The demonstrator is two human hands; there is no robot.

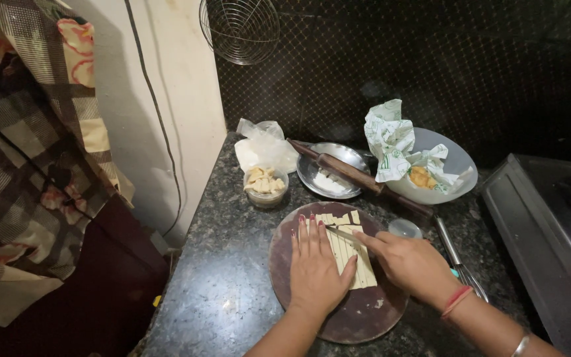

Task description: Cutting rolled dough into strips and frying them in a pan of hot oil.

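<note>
With my left hand pressed flat on the dough, which lies on the round board near me, my right hand grips the knife, so I'd judge steady, parallel, evenly spaced cuts best.

The dough sheet is pale cream, flat and roughly rectangular, scored into narrow lengthwise strips. It lies on the round dark brown board, right of the board's centre. Small cut squares lie at the far end of the sheet, touching it.
</note>
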